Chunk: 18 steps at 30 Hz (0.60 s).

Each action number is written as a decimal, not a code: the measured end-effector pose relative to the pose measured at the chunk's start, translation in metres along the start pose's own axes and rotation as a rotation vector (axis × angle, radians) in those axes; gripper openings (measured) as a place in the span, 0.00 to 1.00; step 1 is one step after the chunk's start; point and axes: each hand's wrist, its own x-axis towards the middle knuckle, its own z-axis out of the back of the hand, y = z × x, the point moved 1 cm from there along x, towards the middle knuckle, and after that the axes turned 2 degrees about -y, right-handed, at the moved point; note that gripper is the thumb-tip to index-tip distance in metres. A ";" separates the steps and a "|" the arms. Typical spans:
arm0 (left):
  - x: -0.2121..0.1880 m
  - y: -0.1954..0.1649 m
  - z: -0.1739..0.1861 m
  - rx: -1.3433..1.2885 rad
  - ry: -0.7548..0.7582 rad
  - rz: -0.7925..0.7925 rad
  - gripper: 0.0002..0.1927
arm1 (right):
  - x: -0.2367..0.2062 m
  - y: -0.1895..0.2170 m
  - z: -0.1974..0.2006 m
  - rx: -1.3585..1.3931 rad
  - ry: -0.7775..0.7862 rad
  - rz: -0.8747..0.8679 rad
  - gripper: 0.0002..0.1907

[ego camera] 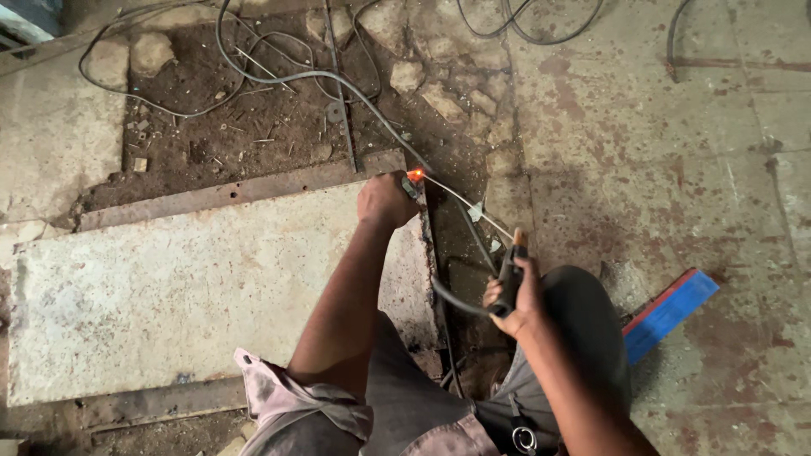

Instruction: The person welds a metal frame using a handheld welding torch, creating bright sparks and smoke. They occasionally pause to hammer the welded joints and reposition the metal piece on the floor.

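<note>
My right hand (517, 297) grips a black welding electrode holder (510, 279). A thin electrode rod (465, 203) runs from it up and left to a glowing orange tip (415, 175). That tip sits at the corner of a rusty metal frame (236, 191) around a pale flat sheet (194, 287). My left hand (384, 200) rests closed on the sheet's top right corner, right beside the glow. Whether it holds anything there is hidden. A dark cable (456, 300) loops from the holder toward my lap.
Grey cables (279, 76) snake across broken dirt and stones (405, 74) at the back. A thin steel rod (340, 93) lies there too. A blue and red flat bar (669, 311) lies on the stained concrete floor (659, 152) at my right knee.
</note>
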 end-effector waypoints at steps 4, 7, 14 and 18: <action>0.000 0.000 0.000 0.012 -0.035 -0.014 0.27 | -0.009 -0.011 -0.009 -1.029 -0.148 0.769 0.32; -0.003 0.000 0.002 -0.012 0.000 0.007 0.30 | -0.016 -0.019 -0.014 -1.252 -0.136 0.898 0.33; 0.000 0.002 -0.001 0.007 -0.036 -0.012 0.26 | -0.003 0.009 -0.008 0.006 -0.007 0.050 0.36; 0.008 0.004 -0.008 0.021 0.060 0.057 0.25 | -0.010 0.006 -0.009 -0.181 -0.094 0.193 0.40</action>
